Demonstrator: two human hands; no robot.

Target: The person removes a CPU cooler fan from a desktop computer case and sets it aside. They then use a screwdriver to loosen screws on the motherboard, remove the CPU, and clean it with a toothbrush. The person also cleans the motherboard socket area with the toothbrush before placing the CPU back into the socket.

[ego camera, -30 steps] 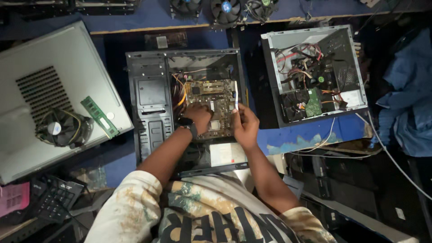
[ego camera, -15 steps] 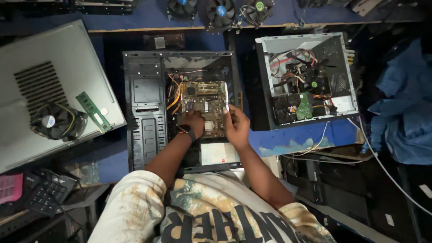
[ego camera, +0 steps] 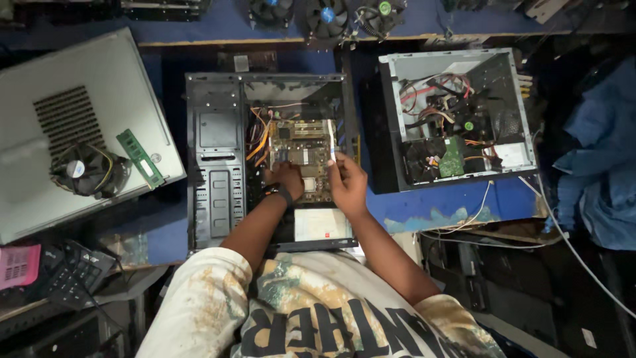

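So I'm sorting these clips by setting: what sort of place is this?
Probably a computer repair bench: two opened computer cases, loose cooling fans and a green memory stick.

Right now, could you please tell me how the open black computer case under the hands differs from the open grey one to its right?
The open black computer case lies in front of the person, with the left hand and right hand on its motherboard; the open grey computer case lies untouched. The black case has a few orange cables; the grey one is crowded with red and black wiring. Both lie on their sides, panels off.
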